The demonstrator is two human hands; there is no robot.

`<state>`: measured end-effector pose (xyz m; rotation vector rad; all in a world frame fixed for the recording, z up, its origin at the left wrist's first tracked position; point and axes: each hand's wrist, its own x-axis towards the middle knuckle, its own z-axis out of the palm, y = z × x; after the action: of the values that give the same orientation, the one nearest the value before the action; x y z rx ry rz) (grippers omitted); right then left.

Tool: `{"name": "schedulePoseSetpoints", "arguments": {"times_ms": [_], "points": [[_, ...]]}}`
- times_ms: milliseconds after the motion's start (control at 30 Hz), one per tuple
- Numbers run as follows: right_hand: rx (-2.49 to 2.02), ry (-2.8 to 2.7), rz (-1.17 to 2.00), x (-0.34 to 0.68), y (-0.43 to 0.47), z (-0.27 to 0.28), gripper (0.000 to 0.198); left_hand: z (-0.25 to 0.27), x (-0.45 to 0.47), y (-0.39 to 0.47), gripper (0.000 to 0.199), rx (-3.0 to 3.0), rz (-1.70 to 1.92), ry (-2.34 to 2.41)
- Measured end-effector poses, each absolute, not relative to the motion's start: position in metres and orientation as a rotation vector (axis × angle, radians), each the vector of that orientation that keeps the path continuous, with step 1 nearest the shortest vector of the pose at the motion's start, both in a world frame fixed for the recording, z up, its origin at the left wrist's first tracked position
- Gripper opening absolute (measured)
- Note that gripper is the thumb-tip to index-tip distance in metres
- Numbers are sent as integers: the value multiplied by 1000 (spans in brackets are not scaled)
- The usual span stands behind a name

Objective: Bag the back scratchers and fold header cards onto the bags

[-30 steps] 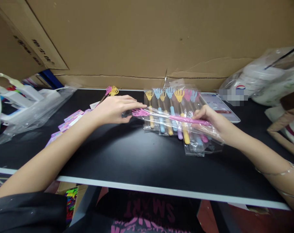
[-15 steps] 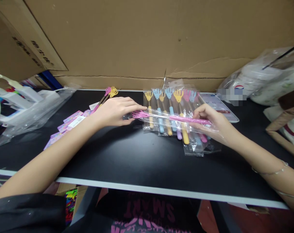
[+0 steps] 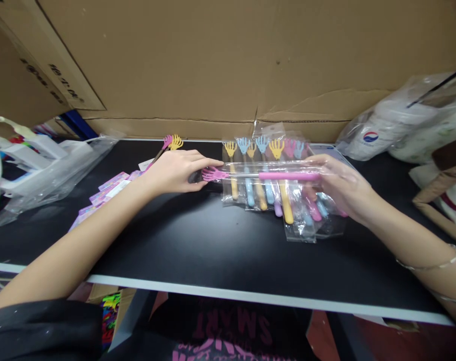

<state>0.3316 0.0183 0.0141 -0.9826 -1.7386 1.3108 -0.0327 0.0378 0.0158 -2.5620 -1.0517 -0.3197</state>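
The pink back scratcher (image 3: 290,176) lies level in its clear bag (image 3: 246,166), held up over the bench (image 3: 212,250), nearer the far edge than the front. The right hand (image 3: 340,183), slightly blurred, has its fingers closed on the handle end. The left hand's (image 3: 178,170) thumb and forefinger stand parted around the head; I can't tell if they pinch the plastic. Behind, more wrapped scratchers (image 3: 287,206) overlap in a row toward the far edge.
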Motion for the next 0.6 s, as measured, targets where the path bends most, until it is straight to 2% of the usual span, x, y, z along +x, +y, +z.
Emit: {"name": "schedulePoseSetpoints", "arguments": {"times_ms": [100, 333, 500, 600], "points": [[-1011, -1616, 1372, 330, 20, 19, 35, 16, -33, 37, 50, -2545, -318, -1077], [-988, -1534, 1441, 329, 21, 19, 21, 15, -34, 39, 50, -2554, -329, -1044], [-981, -1496, 1502, 327, 20, 18, 31, 12, -35, 41, 46, -2555, -304, -1028], [-1004, -1478, 1493, 327, 21, 16, 29, 11, -36, 42, 47, -2534, -295, -1058]]}}
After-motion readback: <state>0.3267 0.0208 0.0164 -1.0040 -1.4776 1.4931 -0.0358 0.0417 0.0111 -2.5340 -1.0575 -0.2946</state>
